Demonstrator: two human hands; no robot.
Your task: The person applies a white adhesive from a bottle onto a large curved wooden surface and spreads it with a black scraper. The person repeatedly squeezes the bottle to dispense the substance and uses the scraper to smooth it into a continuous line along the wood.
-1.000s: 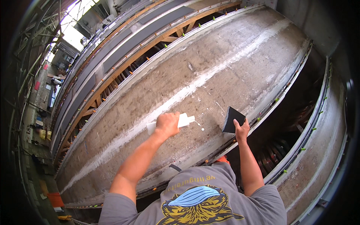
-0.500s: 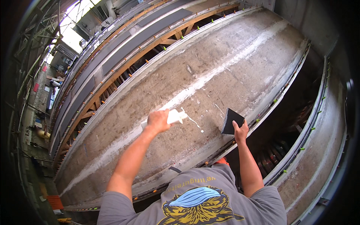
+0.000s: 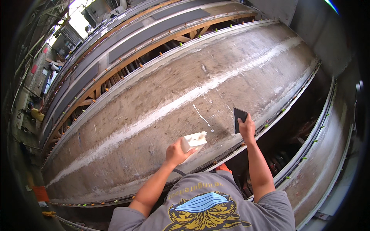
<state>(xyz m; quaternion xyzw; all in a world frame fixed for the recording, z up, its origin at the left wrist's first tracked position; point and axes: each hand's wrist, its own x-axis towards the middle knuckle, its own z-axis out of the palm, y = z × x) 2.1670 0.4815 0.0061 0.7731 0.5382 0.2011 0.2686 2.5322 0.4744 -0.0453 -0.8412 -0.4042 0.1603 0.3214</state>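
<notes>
My left hand [image 3: 177, 153] is closed round a white plastic bottle [image 3: 195, 141] with its nozzle pointing right, just above the near side of a long curved panel [image 3: 162, 92]. Pinched in my right hand [image 3: 247, 128] is a flat dark grey pad [image 3: 238, 118], tilted up on edge over the panel near its front rim. Between the two hands, a thin white streak of liquid [image 3: 202, 116] with a few drops lies on the brown, scuffed surface. A broad whitish band [image 3: 185, 96] runs lengthwise along the middle of the panel.
Orange and green clips line the panel's rims. Beyond the far rim stands a wooden frame [image 3: 189, 32] with grey strips [image 3: 154, 36] on it. Another curved panel [image 3: 320, 161] lies to the right, past a dark gap [image 3: 285, 150]. An orange object [image 3: 40, 193] is at the lower left.
My left hand has drawn the bottle back toward me and right, away from the white streak. My right hand still holds the pad, now turned more upright. The view has shifted slightly.
</notes>
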